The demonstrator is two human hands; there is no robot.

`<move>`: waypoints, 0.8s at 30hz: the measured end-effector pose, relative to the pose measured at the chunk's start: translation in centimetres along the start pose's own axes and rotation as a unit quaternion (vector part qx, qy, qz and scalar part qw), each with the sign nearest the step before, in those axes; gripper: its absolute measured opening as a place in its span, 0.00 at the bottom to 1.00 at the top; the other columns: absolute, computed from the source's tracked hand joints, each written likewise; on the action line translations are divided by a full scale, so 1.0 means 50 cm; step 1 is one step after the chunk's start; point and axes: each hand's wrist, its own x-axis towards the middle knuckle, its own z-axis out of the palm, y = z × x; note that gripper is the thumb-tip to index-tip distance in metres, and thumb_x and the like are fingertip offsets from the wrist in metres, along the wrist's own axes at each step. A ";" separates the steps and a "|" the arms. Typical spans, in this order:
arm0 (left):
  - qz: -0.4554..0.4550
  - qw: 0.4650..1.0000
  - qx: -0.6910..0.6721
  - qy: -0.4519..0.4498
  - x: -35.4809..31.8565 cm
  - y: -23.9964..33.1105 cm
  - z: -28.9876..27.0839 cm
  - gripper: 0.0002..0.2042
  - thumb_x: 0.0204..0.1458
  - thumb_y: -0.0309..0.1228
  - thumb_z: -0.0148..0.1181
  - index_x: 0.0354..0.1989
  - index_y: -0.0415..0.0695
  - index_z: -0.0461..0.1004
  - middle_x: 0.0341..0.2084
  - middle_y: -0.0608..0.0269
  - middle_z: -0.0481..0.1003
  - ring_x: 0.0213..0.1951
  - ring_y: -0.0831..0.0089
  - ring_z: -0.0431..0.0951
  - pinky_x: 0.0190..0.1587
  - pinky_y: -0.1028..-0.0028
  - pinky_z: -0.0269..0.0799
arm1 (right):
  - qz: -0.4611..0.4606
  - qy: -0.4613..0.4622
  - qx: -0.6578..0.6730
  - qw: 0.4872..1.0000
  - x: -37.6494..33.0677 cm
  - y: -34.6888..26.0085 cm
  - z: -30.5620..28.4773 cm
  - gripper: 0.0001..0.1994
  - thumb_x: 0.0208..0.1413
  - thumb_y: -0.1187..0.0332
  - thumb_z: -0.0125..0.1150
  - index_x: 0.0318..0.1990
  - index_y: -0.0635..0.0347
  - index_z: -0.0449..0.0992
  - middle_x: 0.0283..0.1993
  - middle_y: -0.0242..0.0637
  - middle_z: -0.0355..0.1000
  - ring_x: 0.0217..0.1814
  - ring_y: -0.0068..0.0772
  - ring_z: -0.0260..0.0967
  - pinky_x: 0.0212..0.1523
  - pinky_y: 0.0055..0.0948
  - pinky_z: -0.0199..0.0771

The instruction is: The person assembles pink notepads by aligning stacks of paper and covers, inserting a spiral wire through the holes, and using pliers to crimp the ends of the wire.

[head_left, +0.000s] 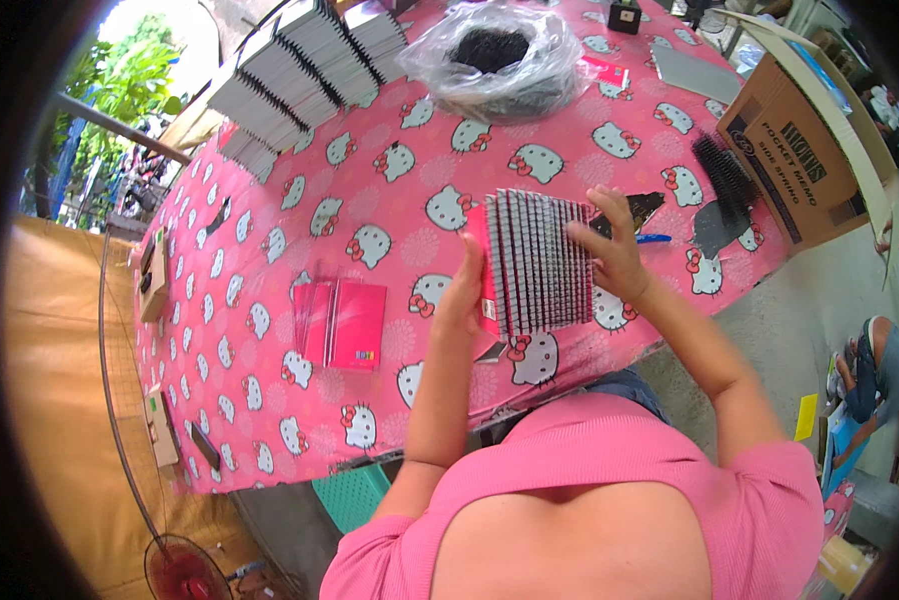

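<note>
A row of small spiral notebooks (539, 265), packed upright with dark binding coils and a pink cover at the left end, is held between my hands above the table's near edge. My left hand (459, 285) lies along its pink left side. My right hand (612, 250) is at the right end, its fingers spread and a fingertip against the notebooks. Pink notebooks (357, 325) lie flat to the left, apart from my hands. Just beyond my right hand lie a blue pen (653, 239) and a dark, torn-looking piece (645, 208).
Tall stacks of spiral notebooks (279, 80) stand at the far left of the pink patterned tablecloth (369, 190). A clear plastic bag (429, 65) with black contents sits at the back. Black coils (724, 175) lie by an open cardboard box (799, 150) on the right.
</note>
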 end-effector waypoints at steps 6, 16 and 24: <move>0.114 0.651 0.688 0.300 0.008 0.053 -0.168 0.24 0.59 0.48 0.47 0.47 0.37 0.72 0.39 0.57 0.75 0.38 0.76 0.74 0.38 0.75 0.72 | -0.100 -0.153 0.031 0.983 -0.008 -0.001 0.104 0.21 0.47 0.72 0.52 0.53 0.51 0.71 0.53 0.32 0.66 0.57 0.36 0.64 0.59 0.39 0.64; 0.033 0.866 0.411 0.283 -0.076 0.178 -0.134 0.28 0.58 0.48 0.48 0.54 0.33 0.63 0.43 0.53 0.73 0.45 0.72 0.72 0.45 0.73 0.68 | -0.226 -0.206 0.075 0.949 0.089 -0.030 0.215 0.22 0.50 0.70 0.47 0.56 0.56 0.67 0.57 0.34 0.64 0.60 0.36 0.61 0.61 0.37 0.61; 0.044 0.515 0.775 0.365 -0.077 0.117 -0.081 0.46 0.46 0.66 0.46 0.58 0.32 0.55 0.51 0.40 0.63 0.55 0.47 0.62 0.52 0.51 0.62 | -0.257 -0.362 -0.018 0.896 0.110 -0.050 0.196 0.21 0.50 0.69 0.49 0.54 0.56 0.66 0.54 0.37 0.65 0.59 0.34 0.61 0.65 0.41 0.53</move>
